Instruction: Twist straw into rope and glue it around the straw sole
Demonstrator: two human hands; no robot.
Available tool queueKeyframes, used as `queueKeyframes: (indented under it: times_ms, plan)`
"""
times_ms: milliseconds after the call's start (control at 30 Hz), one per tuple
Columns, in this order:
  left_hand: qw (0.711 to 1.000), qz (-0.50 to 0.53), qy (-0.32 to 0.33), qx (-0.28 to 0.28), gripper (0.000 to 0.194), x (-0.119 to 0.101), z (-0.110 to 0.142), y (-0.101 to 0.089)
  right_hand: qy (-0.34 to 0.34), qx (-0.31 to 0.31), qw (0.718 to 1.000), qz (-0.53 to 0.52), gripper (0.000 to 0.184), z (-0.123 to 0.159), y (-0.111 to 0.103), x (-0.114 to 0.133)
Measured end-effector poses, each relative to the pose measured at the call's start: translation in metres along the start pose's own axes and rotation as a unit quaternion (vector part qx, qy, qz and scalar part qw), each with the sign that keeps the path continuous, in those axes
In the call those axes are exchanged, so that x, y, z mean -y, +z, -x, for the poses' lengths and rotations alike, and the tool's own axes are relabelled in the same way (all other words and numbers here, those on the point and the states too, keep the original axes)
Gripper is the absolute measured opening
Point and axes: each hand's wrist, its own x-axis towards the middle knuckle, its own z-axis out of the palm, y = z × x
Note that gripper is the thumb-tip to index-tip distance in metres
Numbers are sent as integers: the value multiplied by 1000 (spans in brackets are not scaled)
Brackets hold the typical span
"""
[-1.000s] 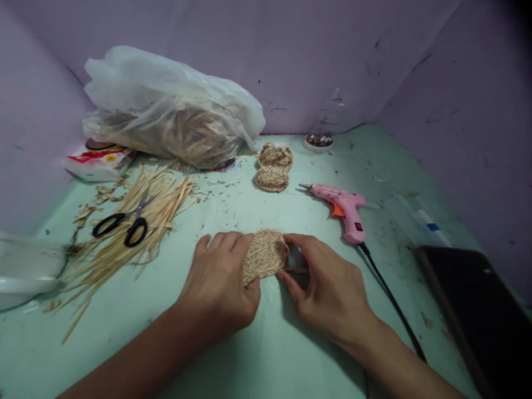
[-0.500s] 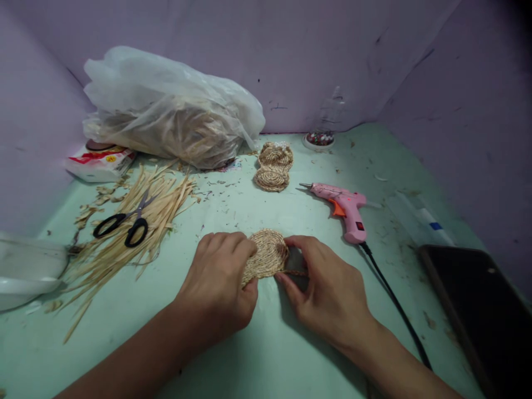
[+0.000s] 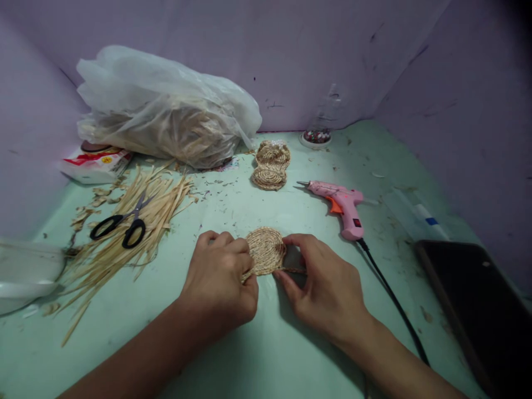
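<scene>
Between my hands is a flat coiled piece of braided straw (image 3: 266, 250), tan and rounded. My left hand (image 3: 222, 277) grips its left side with curled fingers, hiding that part. At the right edge, my right hand (image 3: 326, 277) holds the piece between thumb and fingertips. A loose end of the braid (image 3: 294, 270) runs from the coil's lower edge into my right hand. Farther back lies another coiled straw piece (image 3: 271, 166) made of two joined rounds, with small pale beads along its top.
A pink glue gun (image 3: 338, 202) lies to the right, its black cord (image 3: 394, 299) trailing forward beside a dark phone (image 3: 474, 305). Black-handled scissors (image 3: 124, 221) rest on straw strips (image 3: 103, 271) at left. Behind are a plastic bag (image 3: 170, 111) and a dish of beads (image 3: 316, 137).
My left hand's fingers have drawn back a little to the left, uncovering more of the coil. My right hand keeps its hold. The whole view has shifted slightly.
</scene>
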Motion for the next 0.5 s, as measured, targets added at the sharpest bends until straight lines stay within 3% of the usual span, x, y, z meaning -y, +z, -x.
queueKeyframes:
  times_ms: [500]
  plan:
    - [1000,-1,19,8,15,-1,3,-1,3,4,1000,-7,36,1,-1,-1]
